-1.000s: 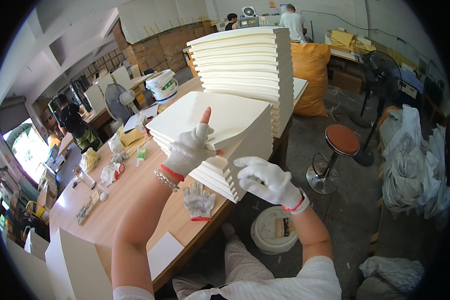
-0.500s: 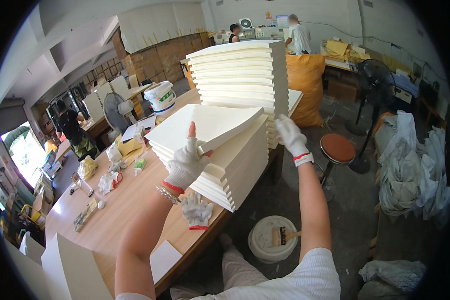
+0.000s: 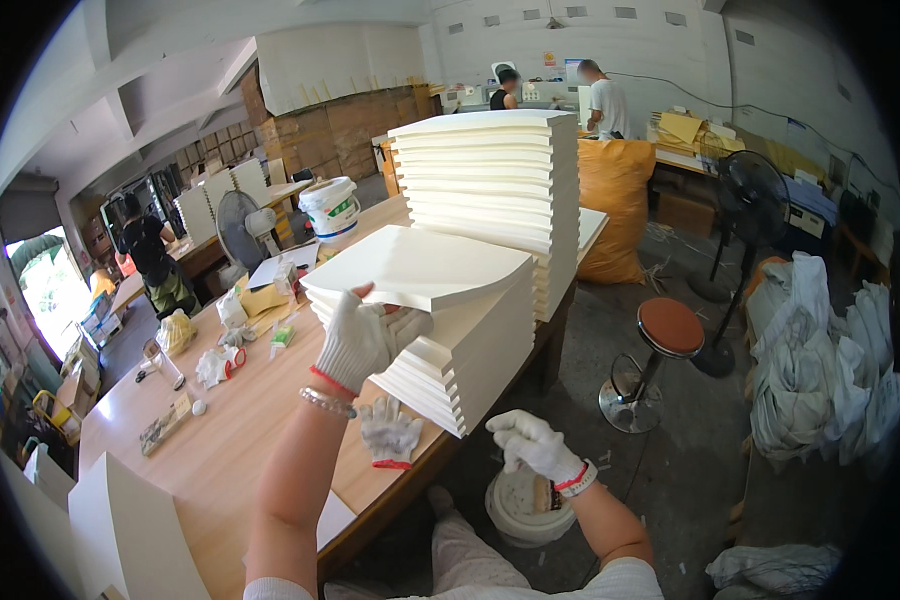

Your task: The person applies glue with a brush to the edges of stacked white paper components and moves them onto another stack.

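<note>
A pad-like block of white paper lies on top of the near stack, its near edge lifted. My left hand, in a white fingertip-less glove, is closed on that edge, thumb above and fingers beneath. Below it, more paper blocks make up the stack, stepped at the front. My right hand, gloved too, hangs off the table's edge with fingers loosely bent and apart, nothing visible in them. Under it stands a white bucket with a brush across its top, partly hidden by the hand.
A taller paper stack rises behind. A spare glove lies on the wooden table, with a white tub farther back. A red stool, floor fan and orange sack stand rightward. Several people work beyond.
My right hand has dropped from beside the stack to above the bucket. My left hand has turned, its raised finger lowered, and the top block's near edge sits differently. The view has shifted slightly.
</note>
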`<state>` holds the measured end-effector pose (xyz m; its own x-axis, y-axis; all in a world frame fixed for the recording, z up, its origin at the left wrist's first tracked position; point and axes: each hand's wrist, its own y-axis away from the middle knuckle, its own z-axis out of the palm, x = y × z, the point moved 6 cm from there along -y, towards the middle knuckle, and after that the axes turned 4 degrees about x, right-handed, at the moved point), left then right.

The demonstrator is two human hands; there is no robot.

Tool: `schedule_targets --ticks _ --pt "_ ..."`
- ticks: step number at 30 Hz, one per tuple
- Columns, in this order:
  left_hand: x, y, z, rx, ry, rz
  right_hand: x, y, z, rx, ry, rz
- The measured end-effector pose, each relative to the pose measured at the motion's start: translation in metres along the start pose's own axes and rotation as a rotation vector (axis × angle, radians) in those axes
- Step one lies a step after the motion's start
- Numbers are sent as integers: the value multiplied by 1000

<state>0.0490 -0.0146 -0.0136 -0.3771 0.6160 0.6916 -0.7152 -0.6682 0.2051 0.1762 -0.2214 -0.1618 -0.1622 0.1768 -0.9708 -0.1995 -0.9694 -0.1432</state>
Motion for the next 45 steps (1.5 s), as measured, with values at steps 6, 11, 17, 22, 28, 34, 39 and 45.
schedule_targets --ticks 6,11,17,22,28,34,39,45 --pt "14 -70 -53 277 217 253 12 -7 64 -307 -26 120" --pt "39 -25 -65 295 192 352 -1 -21 113 -389 64 131" --pt "69 125 -123 327 -55 369 -29 -71 167 -580 -583 -112" --pt "54 256 -264 449 21 357 -16 -117 209 -328 -238 132" --pt "23 316 -380 516 -163 495 107 -167 270 -566 295 275" --pt "-3 339 -459 754 -295 349 168 -160 302 -522 258 352" --pt "9 346 -465 947 -515 321 177 -164 308 -479 241 349" --pt "7 352 -469 965 -560 290 176 -162 313 -507 237 345"
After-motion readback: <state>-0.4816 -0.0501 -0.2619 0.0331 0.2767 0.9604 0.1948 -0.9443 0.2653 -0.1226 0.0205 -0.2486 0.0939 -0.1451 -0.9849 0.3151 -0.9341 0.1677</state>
